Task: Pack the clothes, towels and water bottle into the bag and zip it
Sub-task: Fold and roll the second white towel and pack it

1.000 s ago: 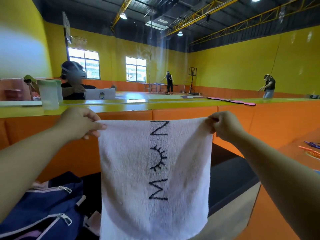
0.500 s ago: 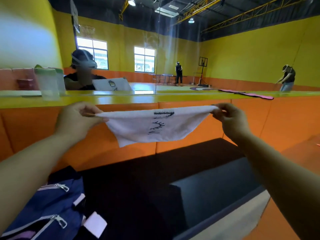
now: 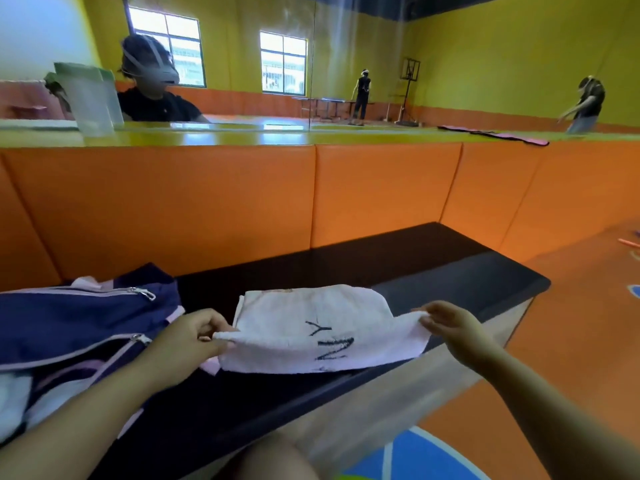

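From my remote seat, nearest the camera I see both forearms reaching in. My left hand (image 3: 194, 337) pinches the left corner of the towel (image 3: 311, 323) between thumb and curled fingers. My right hand (image 3: 453, 329) holds the right corner just off the surface; it is blurred, so I cannot make out the exact grip. The towel is white with black letters. It lies folded over on the counter (image 3: 450, 271) near the front edge, about midway along.

Just left of the towel, at the counter's left end, sits the navy bag (image 3: 69, 323) with pink trim. Its zips are open, and pale cloth shows inside at the near side.

Behind the counter's back edge rises an orange padded backrest (image 3: 207, 202), topped by a yellow ledge (image 3: 207, 136). A clear jug (image 3: 91, 98) with a green lid stands on the ledge, far left. Beyond it I see a person in a black top (image 3: 156, 105), and two more people far off by the yellow walls.
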### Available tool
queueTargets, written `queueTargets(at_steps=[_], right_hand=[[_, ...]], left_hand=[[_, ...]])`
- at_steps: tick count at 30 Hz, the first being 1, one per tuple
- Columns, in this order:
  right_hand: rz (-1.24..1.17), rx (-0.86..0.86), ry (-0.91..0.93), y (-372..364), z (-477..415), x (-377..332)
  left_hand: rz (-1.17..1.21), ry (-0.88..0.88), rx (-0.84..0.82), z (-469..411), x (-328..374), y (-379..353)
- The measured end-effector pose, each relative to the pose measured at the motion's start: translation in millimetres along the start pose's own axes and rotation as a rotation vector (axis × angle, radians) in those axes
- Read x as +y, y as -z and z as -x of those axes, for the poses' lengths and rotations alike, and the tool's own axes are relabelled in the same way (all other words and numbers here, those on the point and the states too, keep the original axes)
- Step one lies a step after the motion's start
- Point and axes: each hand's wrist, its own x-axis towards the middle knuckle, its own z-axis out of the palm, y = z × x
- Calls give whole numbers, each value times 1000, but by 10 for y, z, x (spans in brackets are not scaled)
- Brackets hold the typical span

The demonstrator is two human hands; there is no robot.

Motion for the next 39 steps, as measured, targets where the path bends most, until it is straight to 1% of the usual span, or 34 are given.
queueTargets(at_steps=[3, 5, 8, 11, 14, 17, 25, 31, 34, 36, 38, 39], right_hand=[[-27, 0, -22, 5, 122, 32], [-14, -2, -22, -11, 146, 45], [10, 24, -22, -50, 86, 59], [59, 103, -31, -118, -85, 58], [70, 201, -80, -217, -345, 45], [123, 238, -93, -315, -662, 47], [231, 197, -142, -545, -1442, 263], [259, 162, -205, -717, -1718, 429], [329, 152, -230, -756, -1723, 441], [408, 185, -186, -772, -1655, 405], [486, 213, -53, -802, -1504, 293], [504, 207, 32, -834, -1397, 201]], left_hand=[[74, -5, -60, 57, -31, -23], [131, 3, -71, 59, -63, -31], [192, 33, -39, -4, -85, -47], [194, 38, 28, -156, -68, -79], [125, 21, 111, -386, -63, -104], [102, 29, 148, -698, -96, -120], [-41, 104, 192, -1514, -394, -263], [-96, 168, 212, -1719, -542, -472], [-156, 184, 206, -1739, -589, -497], [-229, 149, 222, -1741, -590, -494], [-300, 82, 226, -1706, -522, -502], [-321, 38, 203, -1683, -475, -517]])
